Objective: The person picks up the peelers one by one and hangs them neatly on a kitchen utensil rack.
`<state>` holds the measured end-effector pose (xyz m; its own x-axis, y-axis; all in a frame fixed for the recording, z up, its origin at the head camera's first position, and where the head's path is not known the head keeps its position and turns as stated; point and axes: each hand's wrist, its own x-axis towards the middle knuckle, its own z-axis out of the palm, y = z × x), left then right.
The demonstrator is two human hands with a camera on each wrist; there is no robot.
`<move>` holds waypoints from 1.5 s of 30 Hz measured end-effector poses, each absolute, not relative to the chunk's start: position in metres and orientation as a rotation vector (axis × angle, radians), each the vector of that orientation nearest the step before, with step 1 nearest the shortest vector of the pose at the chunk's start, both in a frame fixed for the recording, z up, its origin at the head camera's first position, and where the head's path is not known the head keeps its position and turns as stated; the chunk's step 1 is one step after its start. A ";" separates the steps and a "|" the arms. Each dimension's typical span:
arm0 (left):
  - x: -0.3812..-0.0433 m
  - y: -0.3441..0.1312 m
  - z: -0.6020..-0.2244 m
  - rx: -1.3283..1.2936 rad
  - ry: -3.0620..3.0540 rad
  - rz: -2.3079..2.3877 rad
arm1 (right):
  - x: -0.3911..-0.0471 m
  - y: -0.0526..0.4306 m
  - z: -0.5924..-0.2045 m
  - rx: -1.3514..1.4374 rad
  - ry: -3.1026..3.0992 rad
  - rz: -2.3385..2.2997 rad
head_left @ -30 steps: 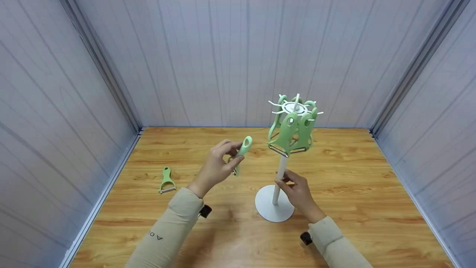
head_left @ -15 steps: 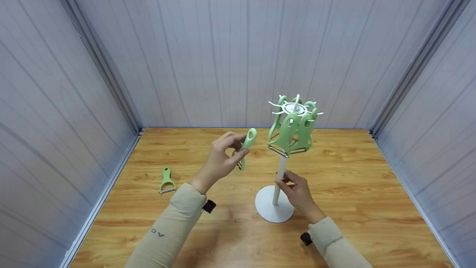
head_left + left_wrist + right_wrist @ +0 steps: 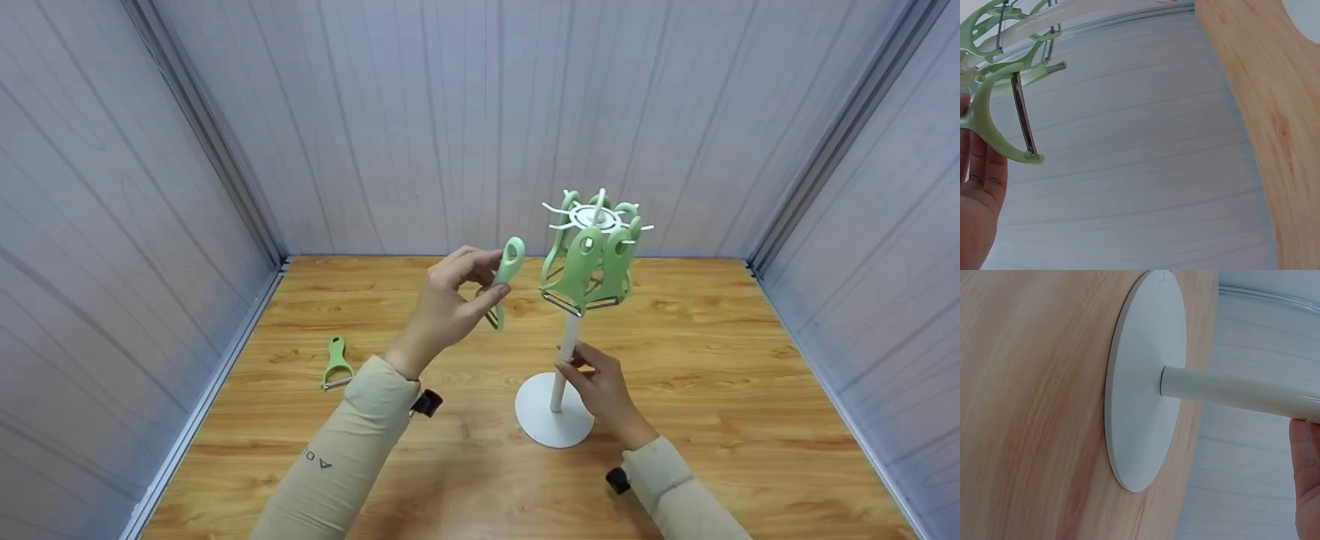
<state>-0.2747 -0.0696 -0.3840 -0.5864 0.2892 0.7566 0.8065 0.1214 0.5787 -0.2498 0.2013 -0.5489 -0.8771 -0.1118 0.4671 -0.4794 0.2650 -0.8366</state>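
My left hand (image 3: 459,296) pinches a light green peeler (image 3: 511,261) by its handle, the holed end up and the blade down, left of a white stand. In the left wrist view the blade (image 3: 1023,115) of this peeler points away from the fingers. My right hand (image 3: 604,386) grips the white pole (image 3: 568,339) of the stand below its middle. Several green peelers (image 3: 576,270) hang by their handle holes from the hooks around the stand's top (image 3: 595,217). The round white base (image 3: 1145,394) sits flat on the table.
Another green peeler (image 3: 337,364) lies on the wooden table (image 3: 675,337) at the left, near the left sleeve. Pale panelled walls (image 3: 465,127) enclose the table at the back and both sides.
My left hand has risen and moved slightly right with the peeler, closer to the top of the stand. The right hand stays on the pole.
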 end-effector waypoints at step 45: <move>-0.267 -0.024 -0.359 -1.126 -1.869 -1.607 | -0.251 0.201 -0.549 0.532 -2.262 1.646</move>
